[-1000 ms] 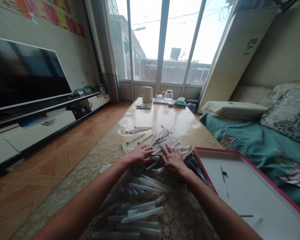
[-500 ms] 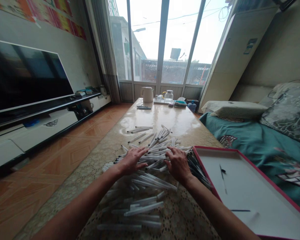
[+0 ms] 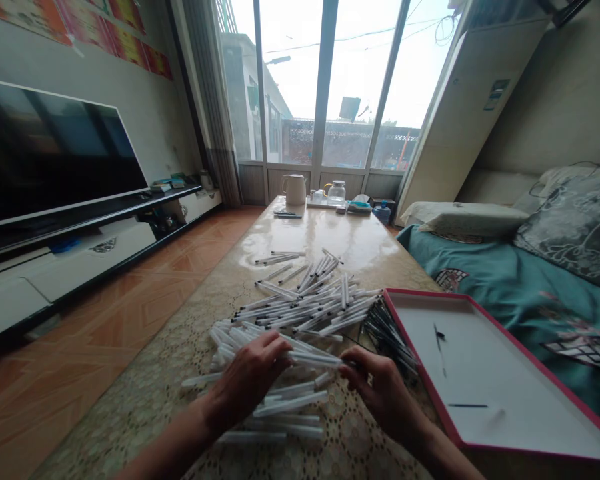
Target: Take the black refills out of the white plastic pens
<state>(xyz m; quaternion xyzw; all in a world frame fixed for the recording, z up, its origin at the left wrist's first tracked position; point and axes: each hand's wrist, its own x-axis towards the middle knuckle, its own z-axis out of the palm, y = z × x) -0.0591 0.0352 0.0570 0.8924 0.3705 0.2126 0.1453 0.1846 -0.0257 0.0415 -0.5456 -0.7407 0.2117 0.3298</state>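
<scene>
A big heap of clear plastic pen barrels (image 3: 300, 310) lies spread on the long table (image 3: 330, 233). My left hand (image 3: 250, 377) is curled over the near part of the heap, its fingers closed on a few barrels. My right hand (image 3: 380, 387) pinches the other end of the same barrels (image 3: 313, 360), held level between both hands. A bunch of thin dark refills (image 3: 387, 337) lies just right of the heap, against the tray.
A red-rimmed white tray (image 3: 480, 373) sits at my right with two loose refills in it. A white kettle (image 3: 295, 188), a glass jug (image 3: 337, 192) and small items stand at the far end. A television (image 3: 50, 160) is on the left, a bed (image 3: 520, 287) on the right.
Both hands have drawn back toward me across the heap, dragging barrels nearer. They went from lying flat on the pile to closing on a few barrels between them.
</scene>
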